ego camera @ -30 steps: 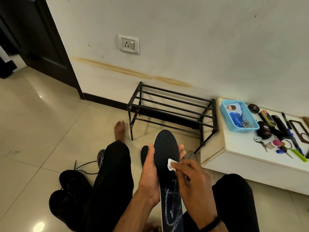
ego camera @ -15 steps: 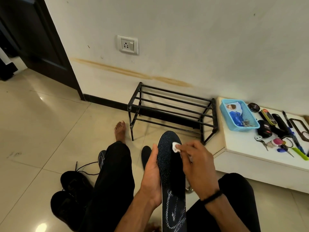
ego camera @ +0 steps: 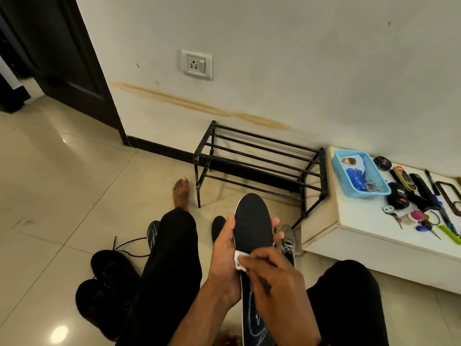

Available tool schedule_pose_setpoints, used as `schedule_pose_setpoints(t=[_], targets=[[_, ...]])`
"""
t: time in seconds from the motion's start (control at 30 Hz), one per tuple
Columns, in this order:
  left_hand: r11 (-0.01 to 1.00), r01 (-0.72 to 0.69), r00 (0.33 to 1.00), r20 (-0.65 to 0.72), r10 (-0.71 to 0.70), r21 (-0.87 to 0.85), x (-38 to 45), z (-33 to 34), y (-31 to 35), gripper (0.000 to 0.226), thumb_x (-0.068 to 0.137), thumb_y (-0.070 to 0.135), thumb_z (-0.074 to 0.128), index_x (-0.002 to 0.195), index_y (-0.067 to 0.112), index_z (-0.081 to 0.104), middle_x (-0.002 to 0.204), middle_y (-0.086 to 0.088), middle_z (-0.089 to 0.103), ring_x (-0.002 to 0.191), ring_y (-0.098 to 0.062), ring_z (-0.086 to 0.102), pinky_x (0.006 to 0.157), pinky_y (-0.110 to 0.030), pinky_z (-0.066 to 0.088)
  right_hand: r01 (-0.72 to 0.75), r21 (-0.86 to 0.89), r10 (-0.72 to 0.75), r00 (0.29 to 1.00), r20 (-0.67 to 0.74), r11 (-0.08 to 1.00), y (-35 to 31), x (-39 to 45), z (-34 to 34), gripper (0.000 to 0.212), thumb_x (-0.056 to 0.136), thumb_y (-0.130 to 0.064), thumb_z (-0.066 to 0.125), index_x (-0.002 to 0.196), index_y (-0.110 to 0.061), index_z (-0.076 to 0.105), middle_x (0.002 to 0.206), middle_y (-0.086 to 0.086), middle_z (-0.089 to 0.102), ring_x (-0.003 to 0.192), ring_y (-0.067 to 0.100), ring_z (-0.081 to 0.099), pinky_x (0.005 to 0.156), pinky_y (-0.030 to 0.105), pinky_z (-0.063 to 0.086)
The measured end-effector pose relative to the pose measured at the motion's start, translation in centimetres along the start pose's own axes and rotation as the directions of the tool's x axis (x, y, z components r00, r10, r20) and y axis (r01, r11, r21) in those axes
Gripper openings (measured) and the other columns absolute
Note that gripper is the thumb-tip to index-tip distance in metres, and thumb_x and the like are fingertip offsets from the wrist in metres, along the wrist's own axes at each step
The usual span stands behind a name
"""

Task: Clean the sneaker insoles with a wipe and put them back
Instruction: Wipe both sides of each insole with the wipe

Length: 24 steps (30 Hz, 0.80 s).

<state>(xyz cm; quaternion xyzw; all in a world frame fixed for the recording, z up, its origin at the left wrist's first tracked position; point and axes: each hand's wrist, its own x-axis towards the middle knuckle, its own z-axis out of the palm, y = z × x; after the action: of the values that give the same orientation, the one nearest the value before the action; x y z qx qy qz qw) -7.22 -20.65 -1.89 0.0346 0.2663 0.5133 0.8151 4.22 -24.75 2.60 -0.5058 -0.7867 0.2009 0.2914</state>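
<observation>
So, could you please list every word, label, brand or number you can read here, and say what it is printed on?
None can be read.
Insole: white print near its heel, partly hidden by the right hand, too blurred to read.
Pack in the blue basket: a picture, lettering too small.
Yellow-edged gadget and black one with a red mark on the white table: labels illegible.
Wall socket: no text visible.

no readable text, white print on insole [ego camera: 254,318] illegible
</observation>
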Motion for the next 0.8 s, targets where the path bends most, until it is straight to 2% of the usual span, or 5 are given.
schedule_pose_setpoints(t=[0.2, 0.37, 0.5, 0.63, 0.8], targets=[[0.999, 0.04, 0.998, 0.054, -0.039, -0.022, -0.3, 0.6, -0.3, 0.08, 0.1, 0.067, 0.039, 0.14, 0.002, 0.061, 0.148, -0.02, 0.055, 0.14, -0.035, 0.051, 0.119, -0.046, 0.039, 0.005, -0.014, -0.006, 0.998, -0.061, 1.0, 0.7, 1.9, -0.9, 0.024, 0.088, -0.005, 0.072, 0.106, -0.018, 0.078, 0.1, -0.009, 0.063, 0.088, 0.002, 0.06, 0.08, 0.016, 0.052], [0.998, 0.057, 0.997, 0.044, -0.058, 0.03, -0.6, 0.9, -0.3, 0.072, 0.1, 0.067, 0.043, 0.147, 0.014, 0.056, 0.155, -0.021, 0.047, 0.146, -0.033, 0.042, 0.126, -0.05, 0.025, -0.064, -0.065, 0.053, 0.985, -0.162, 0.996, 3.1, 8.1, -1.3, 0.021, 0.092, -0.006, 0.067, 0.108, -0.015, 0.077, 0.099, -0.009, 0.061, 0.084, 0.006, 0.06, 0.077, 0.021, 0.056], [0.997, 0.069, 0.997, 0.022, -0.07, 0.044, -0.2, 0.6, -0.2, 0.073, 0.099, 0.068, 0.043, 0.143, 0.013, 0.061, 0.155, -0.023, 0.045, 0.137, -0.033, 0.045, 0.125, -0.05, 0.027, -0.075, -0.074, 0.056, 0.971, -0.23, 0.994, 3.1, 10.1, -1.3, 0.019, 0.091, -0.003, 0.068, 0.105, -0.012, 0.078, 0.095, -0.006, 0.063, 0.082, 0.009, 0.061, 0.074, 0.016, 0.053], [0.997, 0.073, 0.997, 0.034, -0.074, 0.011, -0.5, 0.4, -0.3, 0.071, 0.1, 0.066, 0.043, 0.145, 0.014, 0.059, 0.139, -0.017, 0.063, 0.128, -0.03, 0.06, 0.111, -0.044, 0.043, -0.069, -0.04, 0.062, 0.987, -0.147, 0.997, 1.9, 7.2, -0.8, 0.021, 0.092, -0.008, 0.068, 0.109, -0.017, 0.076, 0.103, -0.009, 0.062, 0.089, 0.005, 0.06, 0.08, 0.021, 0.056], [0.996, 0.069, 0.997, 0.031, -0.071, 0.059, -0.1, 0.0, 0.2, 0.086, 0.098, 0.07, 0.046, 0.148, 0.0, 0.05, 0.156, -0.018, 0.044, 0.134, -0.031, 0.052, 0.121, -0.045, 0.036, 0.026, -0.008, -0.026, 1.0, -0.006, 1.0, -0.1, 1.2, -0.6, 0.026, 0.085, -0.006, 0.074, 0.107, -0.019, 0.077, 0.104, -0.013, 0.063, 0.092, 0.0, 0.06, 0.081, 0.016, 0.053]])
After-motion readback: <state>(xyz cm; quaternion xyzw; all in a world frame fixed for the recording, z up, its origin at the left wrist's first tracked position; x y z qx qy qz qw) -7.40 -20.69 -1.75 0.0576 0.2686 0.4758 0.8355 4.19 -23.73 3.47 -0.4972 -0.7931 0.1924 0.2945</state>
